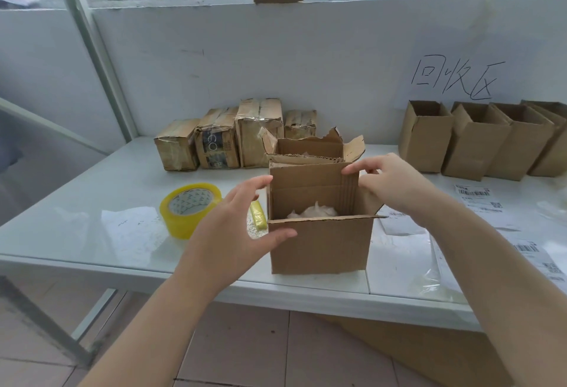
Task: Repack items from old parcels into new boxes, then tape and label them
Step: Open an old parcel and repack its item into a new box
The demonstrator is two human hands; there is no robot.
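- Your right hand (389, 178) pinches the upper right corner of the raised far flap of the new box (319, 242), fingers curled over its corrugated edge.
- Your left hand (233, 218) is spread wide, fingers straight, bracketing the box's left wall. The thumb lies against the front face.
- The box stands upright near the front rim of the table (122, 264), top open, with a crumpled white wad (313, 211) inside.
- At 12 o'clock, just behind it, a torn box (310, 147) shows ragged flaps.
- At 9 o'clock, a glossy yellow tape roll (190, 208) sits apart from the box, your left hand between them.
- At 11, taped sealed parcels (221, 138) line the wall. At 2 stand plain open boxes (478, 138), and at 3 lie flat label sheets (475, 193).
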